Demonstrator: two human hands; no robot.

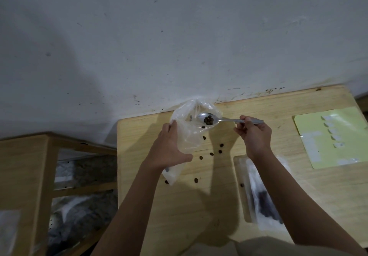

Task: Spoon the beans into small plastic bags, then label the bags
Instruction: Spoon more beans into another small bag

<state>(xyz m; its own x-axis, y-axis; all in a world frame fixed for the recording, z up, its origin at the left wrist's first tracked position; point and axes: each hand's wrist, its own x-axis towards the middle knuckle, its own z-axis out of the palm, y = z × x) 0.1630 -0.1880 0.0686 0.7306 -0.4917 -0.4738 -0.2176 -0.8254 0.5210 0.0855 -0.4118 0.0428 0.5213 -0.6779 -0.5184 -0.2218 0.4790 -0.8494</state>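
Fingers of my right hand (253, 134) pinch the spoon (223, 119) handle; my left hand (169, 148) grips the clear plastic bag (189, 128).

Dark beans (209, 120) lie in the spoon bowl, which sits at the bag's open mouth (near the wall). More beans are scattered on the wooden table (199, 206). A yellow label sheet (334, 138) lies on the right side.

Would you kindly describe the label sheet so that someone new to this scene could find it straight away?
Start at the wooden table against the grey wall and look to its far right corner. There lies the label sheet, a flat pale yellow-green rectangle carrying a column of small white stickers. It is the only coloured paper there; the bags beside it are clear plastic.
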